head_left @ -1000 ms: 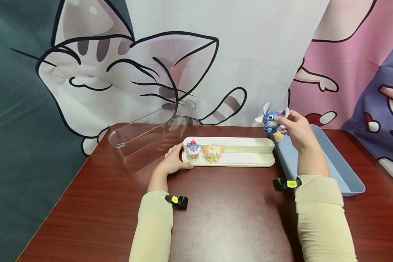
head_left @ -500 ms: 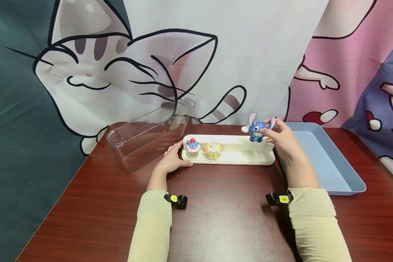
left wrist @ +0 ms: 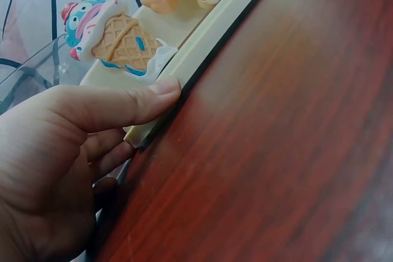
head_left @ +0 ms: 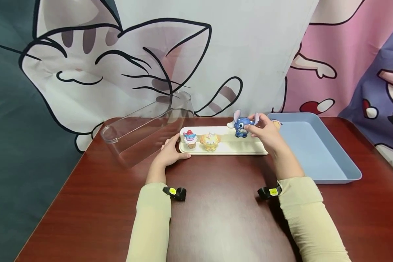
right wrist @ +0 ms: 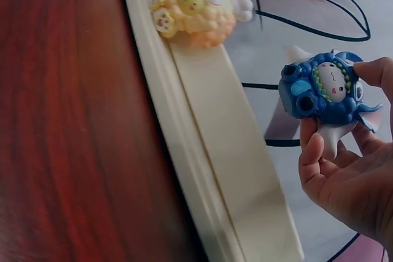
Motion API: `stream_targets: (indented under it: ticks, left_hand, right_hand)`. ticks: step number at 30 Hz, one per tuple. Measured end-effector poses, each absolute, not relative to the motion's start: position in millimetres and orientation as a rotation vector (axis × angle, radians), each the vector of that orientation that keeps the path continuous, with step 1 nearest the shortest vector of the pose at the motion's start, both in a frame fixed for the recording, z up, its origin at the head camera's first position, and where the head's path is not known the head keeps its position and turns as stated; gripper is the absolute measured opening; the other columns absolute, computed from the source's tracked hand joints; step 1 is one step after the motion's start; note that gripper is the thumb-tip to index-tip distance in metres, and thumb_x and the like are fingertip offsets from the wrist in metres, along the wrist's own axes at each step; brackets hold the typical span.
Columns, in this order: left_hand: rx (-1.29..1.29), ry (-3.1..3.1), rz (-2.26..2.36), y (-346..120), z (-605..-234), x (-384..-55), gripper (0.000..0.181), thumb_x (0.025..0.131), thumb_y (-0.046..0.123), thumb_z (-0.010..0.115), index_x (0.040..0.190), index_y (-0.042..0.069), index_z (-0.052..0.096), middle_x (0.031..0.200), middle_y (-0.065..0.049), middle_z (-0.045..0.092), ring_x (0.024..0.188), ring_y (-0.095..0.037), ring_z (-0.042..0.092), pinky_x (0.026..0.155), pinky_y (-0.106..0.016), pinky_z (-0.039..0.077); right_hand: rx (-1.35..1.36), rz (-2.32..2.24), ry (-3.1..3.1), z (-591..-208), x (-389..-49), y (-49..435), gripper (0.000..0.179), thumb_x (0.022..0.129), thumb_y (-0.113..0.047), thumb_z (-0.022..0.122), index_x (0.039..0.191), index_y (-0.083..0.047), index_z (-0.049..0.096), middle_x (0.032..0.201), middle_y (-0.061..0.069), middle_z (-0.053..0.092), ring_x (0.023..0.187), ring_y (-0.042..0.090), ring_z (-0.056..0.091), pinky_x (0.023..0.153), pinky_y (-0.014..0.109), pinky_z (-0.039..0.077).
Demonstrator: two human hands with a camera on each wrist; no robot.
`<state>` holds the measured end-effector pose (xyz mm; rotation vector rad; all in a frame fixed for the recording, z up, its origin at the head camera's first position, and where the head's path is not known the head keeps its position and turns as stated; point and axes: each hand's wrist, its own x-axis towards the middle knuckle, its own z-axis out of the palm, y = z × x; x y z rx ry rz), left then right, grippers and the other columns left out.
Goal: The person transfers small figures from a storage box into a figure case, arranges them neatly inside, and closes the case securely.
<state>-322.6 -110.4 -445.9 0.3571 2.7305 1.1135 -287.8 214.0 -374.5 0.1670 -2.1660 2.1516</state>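
Observation:
My right hand (head_left: pixel 265 133) pinches a blue big-eared figurine (head_left: pixel 241 127) over the right part of a cream two-step display base (head_left: pixel 239 148). In the right wrist view the blue figurine (right wrist: pixel 325 87) hangs apart from the base, its pale face and dark feet showing. With the left hand (head_left: pixel 168 153) I grip the base's left end. The left wrist view has that thumb on the front edge (left wrist: pixel 202 53), with the other fingers partly hidden behind the end. An ice-cream-cone figurine (head_left: pixel 190 139) and a yellow fluffy figurine (head_left: pixel 210 142) stand on the base's left half.
A clear plastic cover (head_left: pixel 141 134) lies slantwise behind my left hand. To the right is a blue-grey tray (head_left: pixel 357 174), with a small tan item (head_left: pixel 276 123) at its left edge, partly behind my right hand. A printed curtain (head_left: pixel 249 43) hangs behind the table.
My right hand has carried the blue figurine leftward from the tray's side to over the base. The left hand keeps its grip on the base's end. The head view has shifted slightly.

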Motion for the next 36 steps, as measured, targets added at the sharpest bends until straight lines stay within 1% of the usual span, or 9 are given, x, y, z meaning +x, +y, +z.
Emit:
stream_targets:
  ticks: [6, 11, 14, 16, 20, 24, 27, 31, 36]
  left_hand:
    - [0.361, 2.761, 1.114, -112.7, -444.3, -326.2, 0.096, 0.073, 0.035, 0.078, 0.148, 0.011, 0.022, 0.148, -0.012, 0.028, 0.131, -0.031, 0.023, 0.106, -0.051, 0.011]
    - [0.351, 2.757, 1.101, -110.0, -443.8, -324.6, 0.096, 0.075, 0.036, 0.077, 0.148, 0.012, 0.02, 0.149, -0.011, 0.027, 0.131, -0.029, 0.023, 0.105, -0.051, 0.011]
    - [0.344, 2.755, 1.084, -108.3, -442.8, -323.1, 0.095, 0.076, 0.036, 0.075, 0.148, 0.012, 0.018, 0.149, -0.011, 0.026, 0.131, -0.029, 0.023, 0.105, -0.051, 0.011]
    - [0.341, 2.755, 1.072, -107.5, -442.3, -322.2, 0.094, 0.078, 0.035, 0.074, 0.149, 0.012, 0.017, 0.149, -0.012, 0.026, 0.131, -0.029, 0.023, 0.105, -0.05, 0.011]
    - [0.337, 2.75, 1.064, -106.8, -441.9, -320.7, 0.094, 0.078, 0.035, 0.074, 0.149, 0.013, 0.016, 0.148, -0.013, 0.027, 0.131, -0.029, 0.023, 0.105, -0.049, 0.013]
    - [0.341, 2.745, 1.073, -106.5, -442.5, -320.5, 0.094, 0.078, 0.035, 0.074, 0.149, 0.012, 0.016, 0.148, -0.013, 0.028, 0.131, -0.029, 0.023, 0.104, -0.049, 0.013]
    - [0.344, 2.745, 1.07, -106.6, -443.3, -320.7, 0.094, 0.078, 0.035, 0.074, 0.149, 0.012, 0.016, 0.148, -0.013, 0.027, 0.131, -0.03, 0.022, 0.104, -0.049, 0.013]
    - [0.341, 2.749, 1.066, -107.0, -444.1, -321.0, 0.095, 0.078, 0.035, 0.074, 0.149, 0.012, 0.015, 0.148, -0.013, 0.027, 0.131, -0.03, 0.022, 0.105, -0.049, 0.012]
    - [0.343, 2.753, 1.077, -106.7, -444.3, -321.3, 0.095, 0.078, 0.034, 0.074, 0.149, 0.012, 0.016, 0.148, -0.013, 0.028, 0.131, -0.029, 0.022, 0.105, -0.049, 0.012]
  right_hand:
    - [0.205, 2.06, -2.304, -374.9, -292.0, 206.7, 0.02, 0.085, -0.004, 0.062, 0.098, -0.014, 0.051, 0.102, -0.002, 0.052, 0.084, 0.007, 0.053, 0.068, 0.025, 0.042]
    - [0.211, 1.987, -2.363, -376.9, -288.8, 209.4, 0.022, 0.085, -0.006, 0.062, 0.104, -0.012, 0.051, 0.105, 0.0, 0.049, 0.085, 0.009, 0.052, 0.067, 0.024, 0.043]
    - [0.22, 1.946, -2.404, -378.6, -286.5, 210.7, 0.025, 0.086, -0.008, 0.062, 0.108, -0.01, 0.05, 0.106, 0.001, 0.048, 0.086, 0.01, 0.053, 0.07, 0.023, 0.044]
    - [0.224, 1.907, -2.437, -380.2, -285.7, 210.6, 0.029, 0.085, -0.009, 0.063, 0.111, -0.008, 0.048, 0.105, 0.002, 0.049, 0.085, 0.011, 0.053, 0.073, 0.022, 0.044]
    - [0.286, 1.814, -2.481, -384.5, -285.8, 209.5, 0.038, 0.084, -0.009, 0.066, 0.115, -0.002, 0.046, 0.098, 0.005, 0.055, 0.082, 0.009, 0.055, 0.073, 0.019, 0.044]
    - [0.375, 1.796, -2.479, -388.9, -287.3, 208.3, 0.039, 0.083, -0.003, 0.065, 0.114, 0.004, 0.044, 0.094, 0.007, 0.055, 0.082, 0.008, 0.054, 0.072, 0.018, 0.043]
    - [0.375, 1.774, -2.494, -391.0, -287.9, 207.2, 0.039, 0.081, -0.002, 0.066, 0.112, 0.005, 0.044, 0.096, 0.011, 0.053, 0.082, 0.01, 0.053, 0.071, 0.019, 0.042]
    - [0.314, 1.684, -2.543, -393.0, -288.4, 206.4, 0.038, 0.079, -0.004, 0.068, 0.11, 0.002, 0.047, 0.099, 0.011, 0.052, 0.08, 0.014, 0.05, 0.067, 0.022, 0.04]
    - [0.296, 1.676, -2.529, -395.9, -290.1, 205.9, 0.036, 0.078, -0.001, 0.069, 0.108, 0.003, 0.049, 0.094, 0.009, 0.053, 0.074, 0.011, 0.05, 0.061, 0.022, 0.039]
